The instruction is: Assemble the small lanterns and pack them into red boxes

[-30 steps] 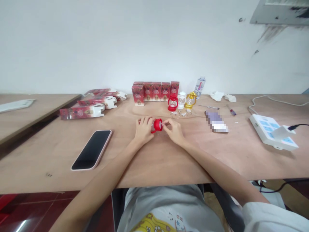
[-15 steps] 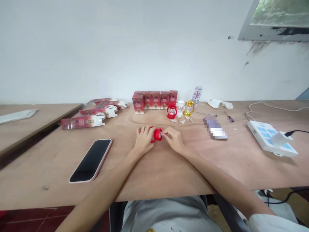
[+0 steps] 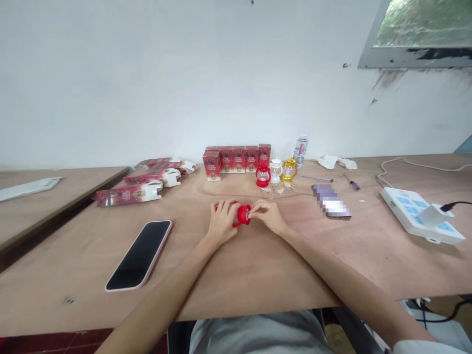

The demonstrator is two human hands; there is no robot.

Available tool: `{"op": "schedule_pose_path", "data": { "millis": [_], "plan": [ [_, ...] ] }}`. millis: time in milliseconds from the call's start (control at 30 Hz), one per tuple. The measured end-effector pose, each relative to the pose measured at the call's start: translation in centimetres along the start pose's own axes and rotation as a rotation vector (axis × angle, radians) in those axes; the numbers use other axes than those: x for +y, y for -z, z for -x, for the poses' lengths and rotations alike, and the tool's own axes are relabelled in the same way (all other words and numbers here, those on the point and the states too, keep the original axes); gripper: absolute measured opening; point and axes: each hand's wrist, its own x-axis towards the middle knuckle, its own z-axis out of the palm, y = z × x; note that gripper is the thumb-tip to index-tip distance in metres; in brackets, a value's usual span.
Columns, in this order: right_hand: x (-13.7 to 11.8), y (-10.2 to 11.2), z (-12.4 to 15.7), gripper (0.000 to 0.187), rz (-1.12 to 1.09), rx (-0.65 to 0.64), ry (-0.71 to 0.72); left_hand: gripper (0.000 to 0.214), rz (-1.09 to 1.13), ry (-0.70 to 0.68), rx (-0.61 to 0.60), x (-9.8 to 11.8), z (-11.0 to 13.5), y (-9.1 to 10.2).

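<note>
Two hands meet mid-desk on one red lantern (image 3: 241, 215) lying on its side. Left hand (image 3: 222, 223): fingers curled around the body, holding it. Right hand (image 3: 268, 216): fingertips pinched at its red end, apparently fitting or turning a small part; fine, steady pressure is likely needed next. Phone (image 3: 139, 254): near the front edge, left. Power strip (image 3: 420, 214): right edge. Boxes (image 3: 236, 159) and three lanterns (image 3: 276, 171): back edge. Bare desk (image 3: 258, 260) surrounds the hands.
</note>
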Motion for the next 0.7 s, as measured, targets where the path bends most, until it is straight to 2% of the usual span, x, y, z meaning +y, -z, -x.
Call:
{"op": "schedule_pose_path", "data": {
  "millis": [133, 233, 333, 467, 600, 700],
  "plan": [
    [-0.1, 0.0, 0.1, 0.029, 0.003, -0.016, -0.018, 0.049, 0.010, -0.018, -0.009, 0.1, 0.1, 0.0],
    [-0.2, 0.0, 0.2, 0.031, -0.017, -0.017, -0.088, 0.047, 0.006, -0.054, 0.016, 0.0, 0.3, -0.1],
    [-0.3, 0.0, 0.2, 0.040, -0.069, 0.015, -0.152, 0.044, 0.004, -0.114, 0.067, -0.2, 0.4, -0.3],
    [0.0, -0.1, 0.0, 0.048, -0.070, -0.001, -0.156, 0.042, -0.001, -0.156, 0.101, -0.4, 0.3, -0.4],
    [0.2, -0.1, -0.1, 0.046, -0.009, 0.003, -0.084, 0.046, 0.019, -0.037, 0.113, -1.0, -0.2, -0.2],
    [-0.1, 0.3, 0.3, 0.040, 0.192, -0.049, 0.024, 0.042, 0.065, 0.077, 0.213, -1.9, -0.5, -0.2]
  ]
}}
